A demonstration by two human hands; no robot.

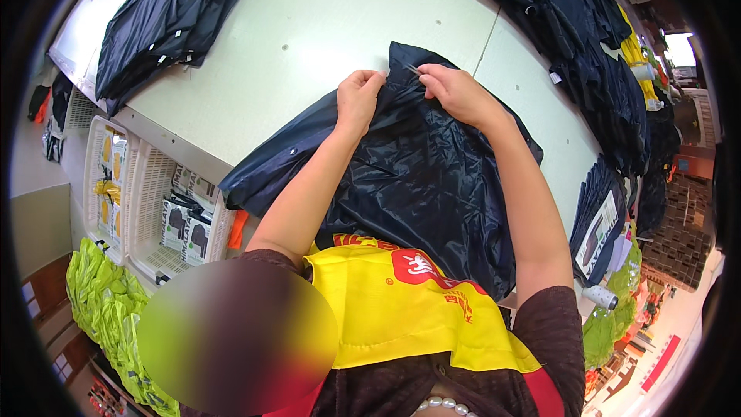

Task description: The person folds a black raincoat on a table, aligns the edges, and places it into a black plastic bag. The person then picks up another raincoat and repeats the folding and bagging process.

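Garment (421, 174) lies on desk (309, 15); at its far edge left hand (357, 104) pinches fabric, probably tensioning it so right hand (463, 98), closed round small metal tool (412, 70), works precisely.

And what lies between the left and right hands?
The head view shows part of the dark garment there, and a small tool in the right hand.

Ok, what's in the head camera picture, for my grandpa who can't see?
A person's left hand pinches a shiny dark garment on a pale table, and the right hand holds a small metal tool by it. A pile of dark clothes lies far left; white baskets with packets sit beside the table's left edge.
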